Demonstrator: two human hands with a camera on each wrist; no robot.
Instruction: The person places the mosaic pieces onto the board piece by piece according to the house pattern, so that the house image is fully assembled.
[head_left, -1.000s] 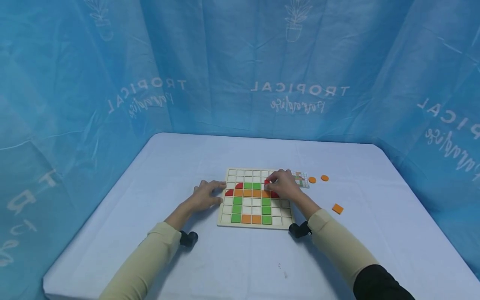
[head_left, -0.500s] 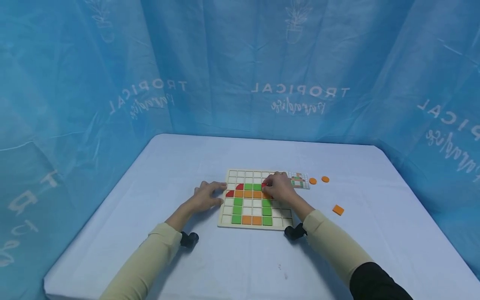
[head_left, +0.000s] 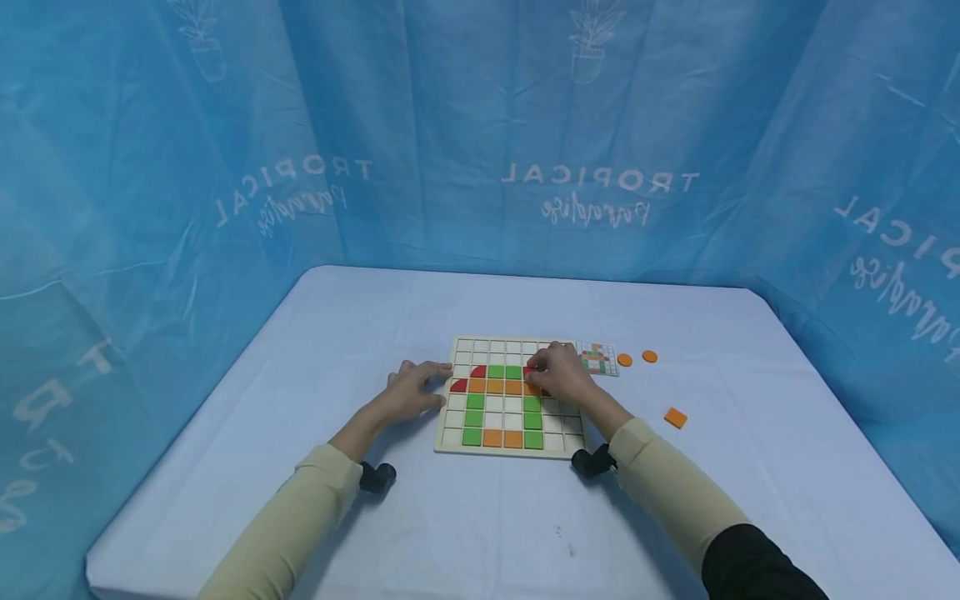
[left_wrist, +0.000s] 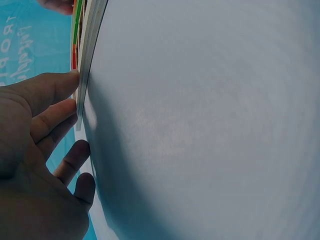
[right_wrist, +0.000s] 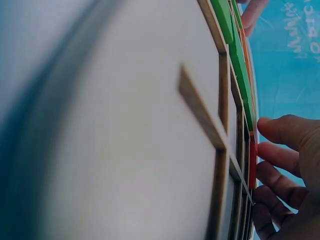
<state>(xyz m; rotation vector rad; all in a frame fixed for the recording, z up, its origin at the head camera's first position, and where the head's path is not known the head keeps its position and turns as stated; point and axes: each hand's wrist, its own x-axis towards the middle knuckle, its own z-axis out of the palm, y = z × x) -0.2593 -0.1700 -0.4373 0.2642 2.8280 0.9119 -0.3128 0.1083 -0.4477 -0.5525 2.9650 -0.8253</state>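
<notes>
A square wooden grid board [head_left: 492, 455] lies on the table, its cells partly filled with green, orange and red tiles. My left hand [head_left: 411, 390] rests at its left side, with thumb and fingertips spread against the edge. In the left wrist view, the left thumb and index finger touch the board's rim [left_wrist: 86, 75]. Over the upper right of the pattern, my right hand [head_left: 564, 373] pinches a red tile [head_left: 528, 372] in a cell just right of a green tile [head_left: 513, 372]. The fingers hide most of this red tile. Red also shows by the right fingertips [right_wrist: 264, 150] in the right wrist view.
A small printed pattern card [head_left: 597, 360] lies right of the board, partly behind the right hand. Beyond it are an orange disc [head_left: 625, 360] and another orange disc [head_left: 649, 356]. An orange square tile [head_left: 676, 417] lies nearer the front. Blue curtains surround the white table [head_left: 480, 533].
My right hand has moved slightly left and lowered the red tile into the cell beside the green one. My left hand has stayed at the board's edge.
</notes>
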